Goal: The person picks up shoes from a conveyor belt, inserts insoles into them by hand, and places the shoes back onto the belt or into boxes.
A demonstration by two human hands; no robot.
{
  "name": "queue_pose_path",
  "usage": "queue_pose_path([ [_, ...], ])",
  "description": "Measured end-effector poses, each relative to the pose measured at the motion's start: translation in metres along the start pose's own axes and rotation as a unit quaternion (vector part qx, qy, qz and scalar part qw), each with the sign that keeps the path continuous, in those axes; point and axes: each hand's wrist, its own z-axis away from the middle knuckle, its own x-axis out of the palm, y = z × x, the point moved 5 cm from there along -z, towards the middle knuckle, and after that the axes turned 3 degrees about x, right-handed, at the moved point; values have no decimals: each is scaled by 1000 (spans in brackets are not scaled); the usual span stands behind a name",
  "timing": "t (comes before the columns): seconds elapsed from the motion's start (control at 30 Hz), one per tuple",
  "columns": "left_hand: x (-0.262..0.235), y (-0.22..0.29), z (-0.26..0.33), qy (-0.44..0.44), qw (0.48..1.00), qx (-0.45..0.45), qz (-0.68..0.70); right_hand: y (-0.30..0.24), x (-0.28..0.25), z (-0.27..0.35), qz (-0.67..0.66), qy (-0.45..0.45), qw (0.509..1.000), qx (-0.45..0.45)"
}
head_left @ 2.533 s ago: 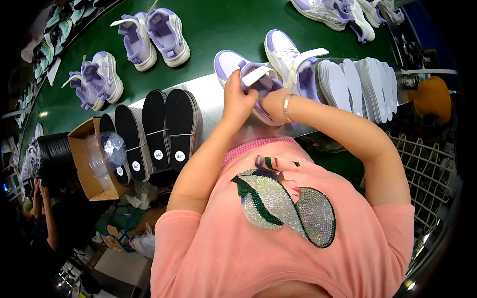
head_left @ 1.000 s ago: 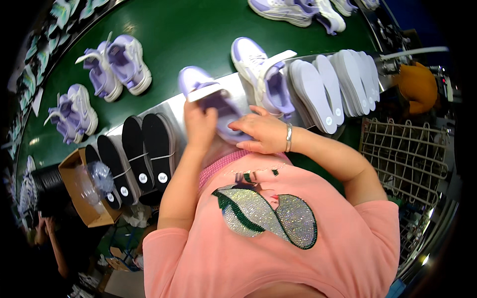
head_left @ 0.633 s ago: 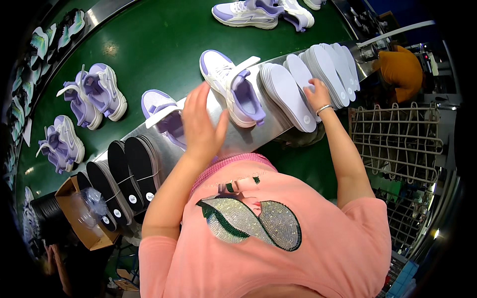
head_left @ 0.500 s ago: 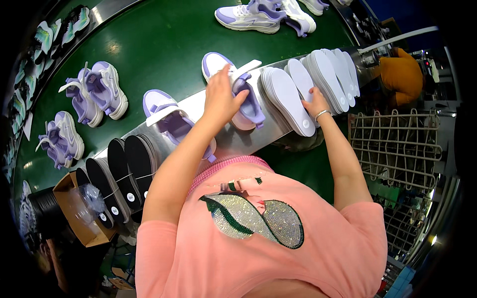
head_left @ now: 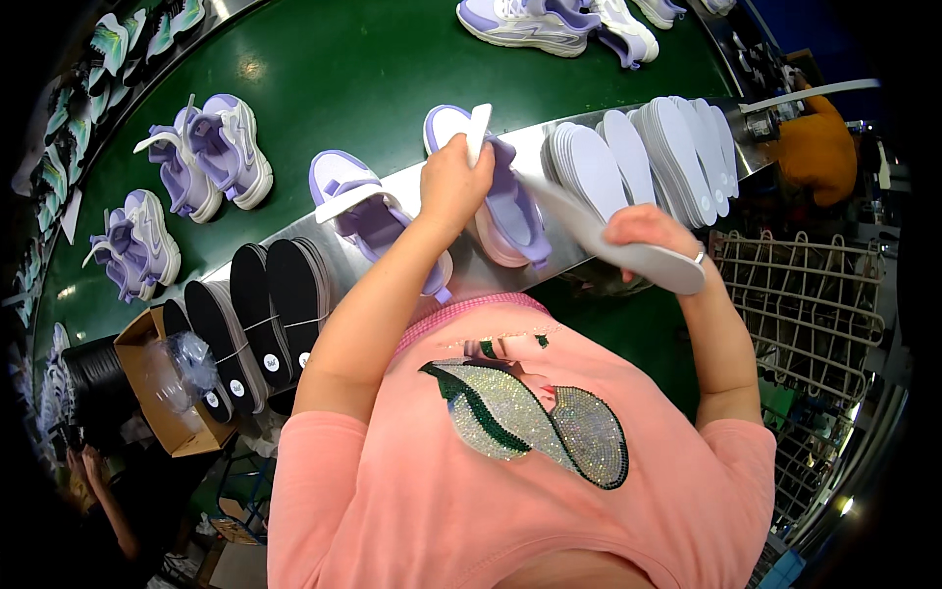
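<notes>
My left hand (head_left: 455, 187) is closed on the white tongue (head_left: 480, 126) of a white and lilac sneaker (head_left: 515, 224), pulling it up from the opening. The sneaker lies on the metal ledge with its toe toward the green surface. To its right, my right hand (head_left: 650, 232) grips a light grey-white insole (head_left: 669, 269), blurred by motion, whose far end points at the sneaker's opening. A matching sneaker (head_left: 341, 177) rests left of my left forearm, its tongue folded out. Stacks of white insoles (head_left: 586, 162) lie just beyond my right hand.
Bundles of black insoles (head_left: 247, 319) and an open cardboard box (head_left: 162, 393) with clear plastic stand at the left. More lilac sneakers (head_left: 231, 147) sit on the green surface (head_left: 343, 69). A wire rack (head_left: 800, 294) is at the right. Another person's hand (head_left: 95, 471) shows at lower left.
My right hand has lifted an insole off the stacks and brought it toward the sneaker. My left hand has closed on the tongue and raised it. The view has shifted slightly.
</notes>
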Motion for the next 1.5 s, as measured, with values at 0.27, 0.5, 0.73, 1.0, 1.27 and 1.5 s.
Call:
queue_pose_path([
  [0.27, -3, 5, 14, 20, 1000, 9, 20, -3, 58, -42, 192, -14, 980, 52],
  [0.5, 0, 11, 29, -19, 1000, 9, 7, 0, 30, -43, 246, -112, 961, -67],
  [0.73, 6, 8, 30, -20, 1000, 13, 15, 9, 84, -87, 611, 163, 757, -164],
  [1.0, 16, -5, 32, -5, 999, -40, 29, 5, 62, -34, 668, 138, 731, -21],
  [1.27, 17, 4, 32, -11, 999, -11, 37, 9, 71, -83, 654, 152, 729, -137],
  [1.5, 23, -2, 32, 15, 996, 12, 82, 20, 68, -115, 659, 77, 745, -70],
])
